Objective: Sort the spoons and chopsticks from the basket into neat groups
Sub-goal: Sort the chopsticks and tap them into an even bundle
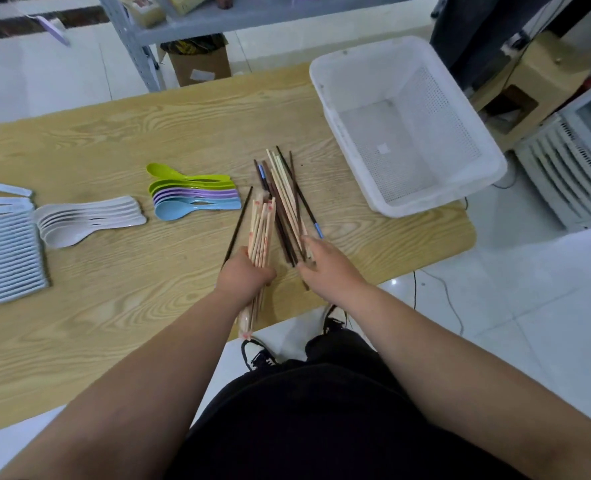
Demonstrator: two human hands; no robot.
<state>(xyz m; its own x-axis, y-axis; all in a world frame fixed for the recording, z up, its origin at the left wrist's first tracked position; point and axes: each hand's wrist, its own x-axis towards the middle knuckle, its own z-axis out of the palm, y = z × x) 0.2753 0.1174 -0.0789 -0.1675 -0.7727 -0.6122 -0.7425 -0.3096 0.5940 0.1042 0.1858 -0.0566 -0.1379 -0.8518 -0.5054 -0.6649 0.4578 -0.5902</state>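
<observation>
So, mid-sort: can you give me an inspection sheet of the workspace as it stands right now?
Surface: wooden table, wood grain.
Job's things: white basket, nothing seen inside; white spoons and coloured spoons nested in two separate groups; mixed chopstick pile unsorted; one dark chopstick left of the bundle.
Clutter: row of white pieces at the left edge, kind unclear.
Hands: left hand grips a pale chopstick bundle; right hand at the pile's near ends, fingers blurred, grip unclear.
Cables: thin dark cable on the floor right of the table.
Surroundings: metal shelf, cardboard box beneath it, vented white appliance at right.
</observation>
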